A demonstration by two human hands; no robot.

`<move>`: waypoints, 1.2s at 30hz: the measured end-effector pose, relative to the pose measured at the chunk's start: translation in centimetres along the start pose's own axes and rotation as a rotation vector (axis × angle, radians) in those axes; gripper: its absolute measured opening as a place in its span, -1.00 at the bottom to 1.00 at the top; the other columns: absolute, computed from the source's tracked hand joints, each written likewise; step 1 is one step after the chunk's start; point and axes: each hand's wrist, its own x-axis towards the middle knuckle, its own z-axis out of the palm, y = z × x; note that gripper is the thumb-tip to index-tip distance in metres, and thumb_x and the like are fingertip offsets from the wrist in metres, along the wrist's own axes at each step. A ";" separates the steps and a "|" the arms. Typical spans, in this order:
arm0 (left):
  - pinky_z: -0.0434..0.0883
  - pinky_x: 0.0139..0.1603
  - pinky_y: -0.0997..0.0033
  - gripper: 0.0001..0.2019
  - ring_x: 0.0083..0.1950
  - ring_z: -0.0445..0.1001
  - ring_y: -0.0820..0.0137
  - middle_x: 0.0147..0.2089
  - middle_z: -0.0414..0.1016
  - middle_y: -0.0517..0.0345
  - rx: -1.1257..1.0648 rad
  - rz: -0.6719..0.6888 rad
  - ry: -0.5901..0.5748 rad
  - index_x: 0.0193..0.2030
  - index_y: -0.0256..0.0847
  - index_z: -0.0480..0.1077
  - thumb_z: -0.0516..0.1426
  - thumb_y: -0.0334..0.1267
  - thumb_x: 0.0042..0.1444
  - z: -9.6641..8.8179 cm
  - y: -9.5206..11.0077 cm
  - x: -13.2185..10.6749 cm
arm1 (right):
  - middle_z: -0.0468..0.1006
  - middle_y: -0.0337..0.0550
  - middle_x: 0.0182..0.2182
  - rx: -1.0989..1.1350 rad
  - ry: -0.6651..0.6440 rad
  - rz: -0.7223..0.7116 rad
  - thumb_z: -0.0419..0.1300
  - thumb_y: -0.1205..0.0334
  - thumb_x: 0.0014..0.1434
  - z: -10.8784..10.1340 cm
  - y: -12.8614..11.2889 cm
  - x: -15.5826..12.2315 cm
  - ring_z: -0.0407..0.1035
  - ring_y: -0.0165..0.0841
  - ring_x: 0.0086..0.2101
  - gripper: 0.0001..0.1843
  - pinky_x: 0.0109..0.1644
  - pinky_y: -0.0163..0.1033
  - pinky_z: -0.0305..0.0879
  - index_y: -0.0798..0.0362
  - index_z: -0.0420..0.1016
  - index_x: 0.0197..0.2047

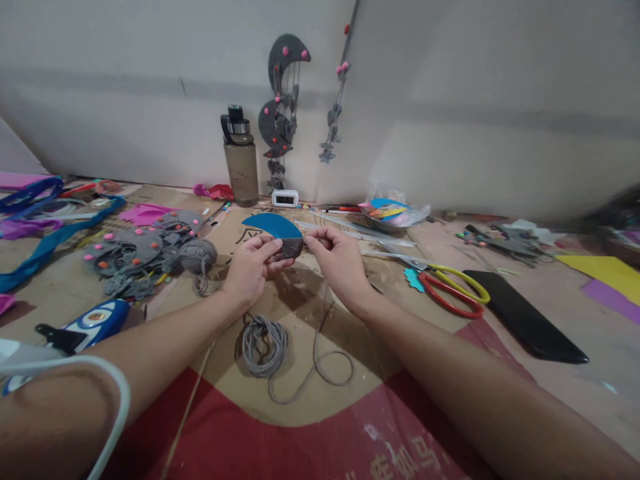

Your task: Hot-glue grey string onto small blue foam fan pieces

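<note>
My left hand is closed on a blue crescent-shaped piece, its thumb on the near face and fingers beneath. Grey yarn covers the crescent's right end. Close against that end, my right hand is closed in a pinch, with a strand of the yarn coming down below it. The strand loops over the cardboard to a loose yarn coil under my hands. What exactly lies between the right fingertips is largely hidden.
Left are a grey yarn ball, grey felt-like pieces with pompoms and a blue glue gun. Right are scissors and a black slab. A bottle stands behind; crescent hangings are on the wall.
</note>
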 end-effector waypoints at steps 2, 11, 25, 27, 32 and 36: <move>0.52 -0.33 0.38 -0.76 -0.41 0.49 0.46 -0.43 0.42 0.22 -0.007 -0.002 -0.006 -0.41 -0.26 0.26 0.26 -0.34 -0.17 0.0 0.0 0.0 | 0.14 -0.36 -0.63 0.021 -0.010 0.021 0.13 0.12 0.05 0.0 0.0 0.0 0.00 -0.50 -0.56 -0.79 -0.47 -0.33 -0.03 0.08 0.46 -0.37; 0.51 -0.38 0.41 -0.80 -0.42 0.50 0.43 -0.42 0.46 0.20 -0.020 -0.025 -0.048 -0.41 -0.23 0.27 0.24 -0.35 -0.14 -0.2 0.0 -0.2 | 0.39 -0.27 -0.53 0.209 -0.052 0.129 0.16 0.13 0.00 0.1 -0.4 0.1 0.16 -0.50 -0.53 -0.80 -0.43 -0.34 0.10 0.11 0.43 -0.40; 0.47 -0.47 0.54 -0.83 -0.50 0.40 0.53 -0.50 0.42 0.21 -0.017 -0.074 -0.053 -0.48 -0.27 0.31 0.24 -0.33 -0.19 -0.6 0.0 0.1 | 0.36 -0.31 -0.56 0.255 -0.124 0.144 0.14 0.15 -0.01 0.3 -1.0 -0.3 0.16 -0.52 -0.55 -0.83 -0.44 -0.36 0.08 0.08 0.35 -0.48; 0.45 -0.50 0.57 -0.85 -0.50 0.40 0.53 -0.49 0.43 0.20 -0.006 -0.079 -0.044 -0.47 -0.28 0.33 0.23 -0.33 -0.18 -0.6 0.0 0.1 | 0.35 -0.31 -0.56 0.259 -0.148 0.128 0.15 0.16 -0.02 0.2 -1.1 -0.3 0.16 -0.53 -0.54 -0.84 -0.43 -0.36 0.08 0.08 0.35 -0.48; 0.43 -0.52 0.56 -0.88 -0.53 0.38 0.54 -0.53 0.41 0.22 0.001 -0.092 -0.040 -0.46 -0.28 0.35 0.21 -0.33 -0.17 -0.6 0.0 0.2 | 0.30 -0.34 -0.59 0.295 -0.179 0.175 0.18 0.11 -0.04 0.3 -0.8 -0.3 0.10 -0.54 -0.58 -0.81 -0.49 -0.36 0.01 0.07 0.34 -0.49; 0.44 -0.48 0.55 -0.89 -0.51 0.40 0.52 -0.53 0.42 0.20 0.002 -0.106 -0.064 -0.45 -0.30 0.38 0.20 -0.32 -0.16 -0.9 -0.1 0.4 | 0.29 -0.36 -0.59 0.386 -0.195 0.216 0.20 0.07 -0.07 0.5 -0.5 -0.3 0.03 -0.56 -0.62 -0.78 -0.54 -0.36 -0.03 0.06 0.36 -0.47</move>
